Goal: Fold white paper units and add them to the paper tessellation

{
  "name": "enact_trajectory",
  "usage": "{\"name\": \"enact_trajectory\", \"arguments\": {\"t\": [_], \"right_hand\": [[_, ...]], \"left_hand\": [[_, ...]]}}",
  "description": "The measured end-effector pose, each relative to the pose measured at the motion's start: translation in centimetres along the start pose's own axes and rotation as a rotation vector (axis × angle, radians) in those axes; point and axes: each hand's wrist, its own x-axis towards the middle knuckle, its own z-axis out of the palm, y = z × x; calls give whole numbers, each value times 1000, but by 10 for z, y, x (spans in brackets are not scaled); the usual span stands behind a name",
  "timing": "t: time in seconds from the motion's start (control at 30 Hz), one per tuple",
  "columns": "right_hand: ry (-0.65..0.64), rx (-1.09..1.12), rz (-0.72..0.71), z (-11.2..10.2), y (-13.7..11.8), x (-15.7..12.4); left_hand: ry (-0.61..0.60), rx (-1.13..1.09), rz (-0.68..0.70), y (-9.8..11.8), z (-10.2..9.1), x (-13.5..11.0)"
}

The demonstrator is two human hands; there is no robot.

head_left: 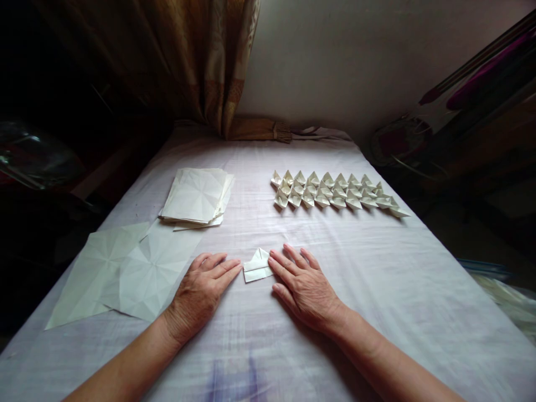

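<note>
No readable text or numbers.

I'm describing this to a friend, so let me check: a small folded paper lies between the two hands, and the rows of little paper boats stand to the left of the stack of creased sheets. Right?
Not quite: in the head view, the rows of little paper boats stand to the right of the stack of creased sheets. The small folded paper does lie between the left hand and right hand.

The left hand [200, 289] and right hand [307, 287] rested on pale cloth [402, 285], flanking a small folded paper [257, 268]; the right touched its edge. Beyond were pointed paper shapes [338, 192] in rows and a paper stack [195, 195].
</note>
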Motion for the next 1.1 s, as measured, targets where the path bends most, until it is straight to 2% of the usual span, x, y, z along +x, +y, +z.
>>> {"name": "enact_trajectory", "arguments": {"t": [0.2, 0.37, 0.5, 0.63, 0.77, 1.1], "right_hand": [[15, -4, 8, 2, -1, -1], [19, 12, 8, 1, -1, -1], [33, 10, 6, 1, -1, -1], [24, 18, 10, 0, -2, -1], [17, 32, 17, -1, -3, -1], [56, 28, 21, 1, -4, -1]], "left_hand": [[64, -54, -112, 3, -1, 4], [-4, -197, -281, 13, 0, 15], [-3, -213, -337, 14, 2, 18], [61, -139, -239, 17, 1, 14], [22, -104, -92, 21, -2, 11], [-33, -56, 13, 14, -7, 11]]}}
